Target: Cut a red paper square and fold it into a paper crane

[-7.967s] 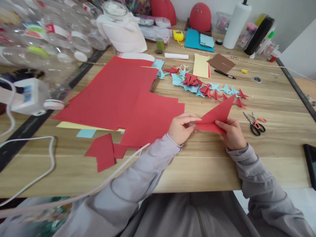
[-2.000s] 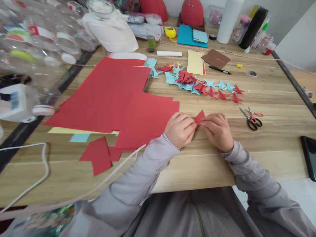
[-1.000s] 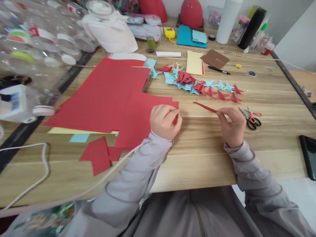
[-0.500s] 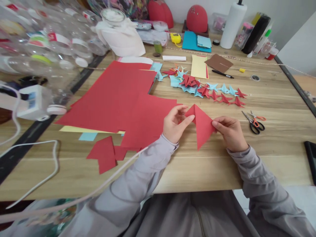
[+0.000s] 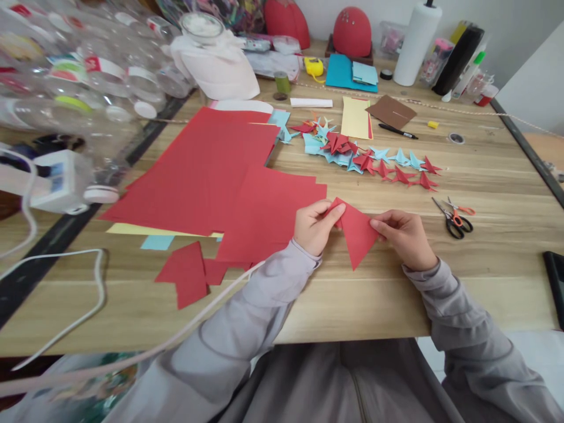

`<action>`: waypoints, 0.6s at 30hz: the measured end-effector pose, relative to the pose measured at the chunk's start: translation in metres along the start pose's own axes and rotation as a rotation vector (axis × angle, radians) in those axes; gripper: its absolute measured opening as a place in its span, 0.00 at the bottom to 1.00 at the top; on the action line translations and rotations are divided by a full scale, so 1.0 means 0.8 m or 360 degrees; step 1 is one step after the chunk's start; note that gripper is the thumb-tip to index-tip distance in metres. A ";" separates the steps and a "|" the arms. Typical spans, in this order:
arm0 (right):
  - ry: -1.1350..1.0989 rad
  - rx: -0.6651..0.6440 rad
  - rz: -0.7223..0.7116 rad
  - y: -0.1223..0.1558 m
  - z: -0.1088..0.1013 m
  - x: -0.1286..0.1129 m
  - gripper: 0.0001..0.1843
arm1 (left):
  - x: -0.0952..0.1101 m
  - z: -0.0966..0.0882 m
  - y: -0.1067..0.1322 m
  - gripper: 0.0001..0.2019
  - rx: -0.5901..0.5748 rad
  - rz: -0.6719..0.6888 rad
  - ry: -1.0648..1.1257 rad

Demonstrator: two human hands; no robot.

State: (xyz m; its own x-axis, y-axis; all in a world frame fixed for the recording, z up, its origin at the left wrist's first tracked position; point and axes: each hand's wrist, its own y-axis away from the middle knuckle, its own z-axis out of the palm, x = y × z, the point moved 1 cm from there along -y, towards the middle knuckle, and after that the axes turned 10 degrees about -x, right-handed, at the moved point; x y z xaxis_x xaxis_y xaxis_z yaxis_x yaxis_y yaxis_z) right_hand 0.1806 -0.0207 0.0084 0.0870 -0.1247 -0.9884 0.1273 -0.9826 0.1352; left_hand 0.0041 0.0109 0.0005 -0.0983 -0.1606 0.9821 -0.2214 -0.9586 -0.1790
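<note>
I hold a folded red paper triangle (image 5: 356, 232) just above the wooden table (image 5: 484, 247), its point aimed toward me. My left hand (image 5: 314, 226) pinches its left corner with thumb and fingers. My right hand (image 5: 403, 236) pinches its right corner. Large red paper sheets (image 5: 211, 170) lie to the left of my hands. A row of small folded red and blue paper shapes (image 5: 374, 160) lies beyond my hands.
Scissors (image 5: 453, 217) with orange handles lie right of my right hand. Red scraps (image 5: 187, 279) sit at the near left. A black pen (image 5: 398, 131), yellow paper (image 5: 356, 117) and brown card (image 5: 390, 111) lie farther back. Plastic bottles (image 5: 88, 76) crowd the far left. A dark device (image 5: 556, 282) lies at the right edge.
Over the earlier frames the red paper went from a long triangle to a small pinched fold, then a strip in my right hand. Now both hands hold it as a triangle, slightly lower than half a second ago.
</note>
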 end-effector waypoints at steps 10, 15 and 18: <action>0.0025 -0.0019 0.0039 -0.004 0.000 0.006 0.19 | -0.003 0.001 -0.001 0.16 0.0004 -0.0180 0.0115; 0.0008 -0.0041 0.0067 -0.004 0.001 0.004 0.19 | -0.005 0.000 -0.002 0.17 0.0008 -0.0294 0.0224; 0.0000 -0.0043 0.0067 -0.004 0.001 0.004 0.19 | -0.007 0.000 -0.003 0.19 -0.0009 -0.0283 0.0195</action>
State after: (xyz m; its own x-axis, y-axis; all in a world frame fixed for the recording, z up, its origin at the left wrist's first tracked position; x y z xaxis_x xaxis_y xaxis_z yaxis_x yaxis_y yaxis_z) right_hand 0.1797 -0.0178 0.0046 0.0927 -0.1656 -0.9818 0.1502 -0.9725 0.1782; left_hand 0.0050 0.0144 -0.0048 -0.1745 0.0413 0.9838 -0.2513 -0.9679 -0.0039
